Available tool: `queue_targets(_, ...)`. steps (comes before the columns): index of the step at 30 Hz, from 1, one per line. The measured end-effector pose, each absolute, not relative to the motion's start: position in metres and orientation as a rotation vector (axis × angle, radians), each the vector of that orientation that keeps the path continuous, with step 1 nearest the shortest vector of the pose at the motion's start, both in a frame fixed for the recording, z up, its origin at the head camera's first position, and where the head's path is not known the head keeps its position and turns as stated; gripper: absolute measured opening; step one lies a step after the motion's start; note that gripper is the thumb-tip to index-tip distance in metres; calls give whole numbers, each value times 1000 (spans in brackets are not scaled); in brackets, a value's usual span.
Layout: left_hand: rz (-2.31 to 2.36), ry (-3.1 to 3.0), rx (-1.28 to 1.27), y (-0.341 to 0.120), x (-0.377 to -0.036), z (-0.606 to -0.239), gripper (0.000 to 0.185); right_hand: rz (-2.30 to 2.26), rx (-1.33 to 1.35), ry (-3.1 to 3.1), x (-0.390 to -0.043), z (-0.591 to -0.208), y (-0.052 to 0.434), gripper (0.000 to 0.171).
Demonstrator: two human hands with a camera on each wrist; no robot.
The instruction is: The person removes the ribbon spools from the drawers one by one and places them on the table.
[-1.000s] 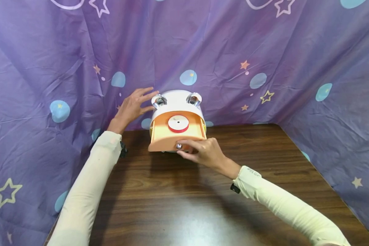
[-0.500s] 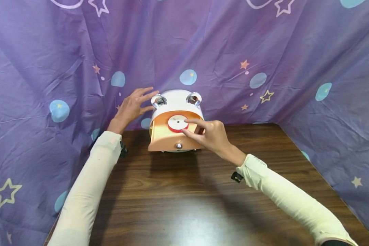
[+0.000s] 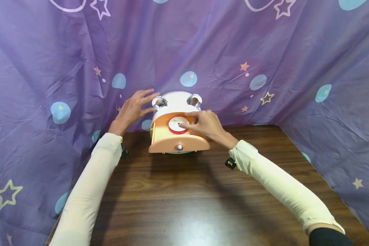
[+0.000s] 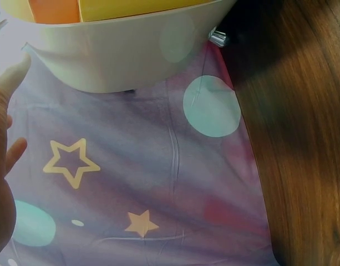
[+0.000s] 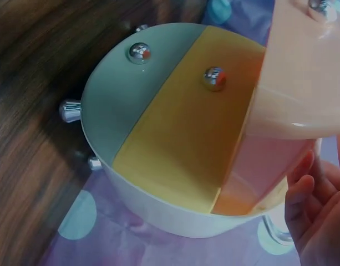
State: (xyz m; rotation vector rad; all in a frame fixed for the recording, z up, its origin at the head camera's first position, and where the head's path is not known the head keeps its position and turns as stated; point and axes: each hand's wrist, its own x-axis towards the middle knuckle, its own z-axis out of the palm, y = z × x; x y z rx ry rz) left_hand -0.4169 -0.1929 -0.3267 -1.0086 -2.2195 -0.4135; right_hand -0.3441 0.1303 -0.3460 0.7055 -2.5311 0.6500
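A white rounded drawer box (image 3: 176,99) with two chrome rings on top stands at the table's far edge. Its orange top drawer (image 3: 172,141) is pulled out, chrome knob (image 3: 179,147) facing me. Inside lies a red-and-white roll (image 3: 174,123). My right hand (image 3: 189,121) reaches into the drawer and pinches the roll between thumb and fingers. My left hand (image 3: 149,101) rests with straight fingers against the box's upper left side. The right wrist view shows the green drawer (image 5: 131,94), the yellow drawer (image 5: 186,138) and my fingers (image 5: 319,221) under the orange one. The left wrist view shows the box's white body (image 4: 125,55).
The dark wooden table (image 3: 184,198) stretches toward me from the box. A purple cloth (image 3: 264,51) printed with stars and blue dots hangs close behind the box and along both sides of the table.
My right hand let go of the orange drawer's knob, rose over the drawer and closed its fingers on the roll. The left hand and the drawer stayed in place.
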Motion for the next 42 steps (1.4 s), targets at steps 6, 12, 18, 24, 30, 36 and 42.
queue_targets(6,-396,-2232,-1017,-192,-416,-328,64,516,681,-2611,-352,-353,126,63)
queue_targets(12,-401,-2230,-1013,-194,-417,-327,65,392,686,-2670,-359,-354,120,74)
queue_targets(18,-407,-2218,-1019,-193,-418,-326,66,309,686,-2750,-362,-352,117,80)
queue_targets(24,-405,-2217,-1012,-193,-418,-328,65,302,655,-2785,-363,-352,114,72)
queue_targets(30,-396,-2227,-995,-194,-417,-327,67,321,671,-2768,-363,-352,114,70)
queue_targets(36,-395,-2249,-982,-193,-416,-328,66,359,666,-2763,-362,-353,116,76)
queue_targets(42,-388,-2256,-981,-193,-416,-327,66,405,704,-2740,-357,-351,119,75)
